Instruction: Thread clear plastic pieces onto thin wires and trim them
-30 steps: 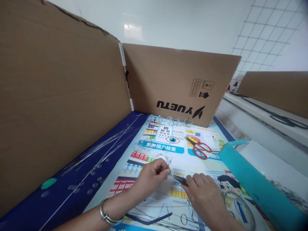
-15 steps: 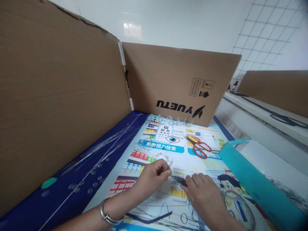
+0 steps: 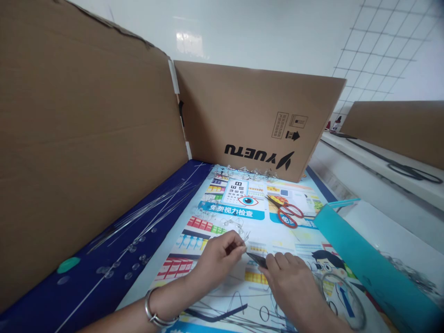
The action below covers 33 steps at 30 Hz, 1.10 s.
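Over the printed poster sheet [image 3: 231, 277], my left hand [image 3: 220, 256] is closed in a pinch on thin wire [image 3: 247, 237], whose fine ends stick up past the fingertips. My right hand [image 3: 294, 284] wraps round a pair of dark pliers [image 3: 257, 260], with the handles hidden in the palm. The pliers' narrow tip points left and meets the pinched fingertips; whether its jaws grip the wire is too small to tell. Just beyond the left fingers lie clear beads [image 3: 236, 225] with wire.
Red-handled scissors [image 3: 290, 216] lie beyond my right hand. A teal box [image 3: 367, 263] holding wire pieces stands at right. Loose wires [image 3: 152, 212] and clear beads [image 3: 135, 266] lie on the blue cloth [image 3: 86, 293]. Cardboard panels [image 3: 256, 101] stand at the back and left.
Both hands keep nearly the same pose, with the pliers' tip still at the left fingertips. The whole view has shifted very slightly.
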Tool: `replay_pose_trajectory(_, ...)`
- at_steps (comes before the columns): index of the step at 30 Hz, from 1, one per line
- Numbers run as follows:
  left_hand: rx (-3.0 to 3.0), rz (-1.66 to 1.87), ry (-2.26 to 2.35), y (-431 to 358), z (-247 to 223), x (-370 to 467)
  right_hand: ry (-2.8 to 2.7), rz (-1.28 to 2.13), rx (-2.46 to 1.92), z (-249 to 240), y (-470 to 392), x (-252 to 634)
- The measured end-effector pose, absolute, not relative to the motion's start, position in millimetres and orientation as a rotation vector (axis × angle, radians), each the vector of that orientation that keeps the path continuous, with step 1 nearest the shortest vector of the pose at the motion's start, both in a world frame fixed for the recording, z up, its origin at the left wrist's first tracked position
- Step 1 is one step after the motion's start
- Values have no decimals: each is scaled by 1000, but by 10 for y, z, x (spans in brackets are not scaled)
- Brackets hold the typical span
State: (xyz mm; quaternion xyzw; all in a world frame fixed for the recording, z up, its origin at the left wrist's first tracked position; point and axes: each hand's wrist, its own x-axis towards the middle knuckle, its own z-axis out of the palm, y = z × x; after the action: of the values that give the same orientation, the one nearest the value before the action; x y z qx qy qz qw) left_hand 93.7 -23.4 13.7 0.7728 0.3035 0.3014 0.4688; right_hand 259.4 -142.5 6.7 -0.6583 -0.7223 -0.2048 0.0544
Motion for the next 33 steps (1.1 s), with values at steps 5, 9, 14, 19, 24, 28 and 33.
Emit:
replay_pose_trajectory(5,1887,824,748,-284,162,915,-2114,-471,-2066,89,-1395,2558)
replay_pose_trajectory(9,1872,878,749,-321,203,901,-2031,-241,-2152,141,-1383,2553)
replay_pose_trajectory(14,1822,918,787,-353,241,894,-1896,127,-2162,205,-1378,2547)
replay_pose_trajectory(19,1665,964,732,-388,243,906,-1744,353,-2061,125,-1364,2510)
replay_pose_trajectory(24,1623,950,620,-338,219,902,-1696,492,-1987,89,-1370,2521)
replay_pose_trajectory(28,1714,845,574,-230,222,878,-1758,505,-1962,132,-1357,2587)
replay_pose_trajectory(33,1747,755,556,-176,273,866,-1808,509,-1917,190,-1344,2616)
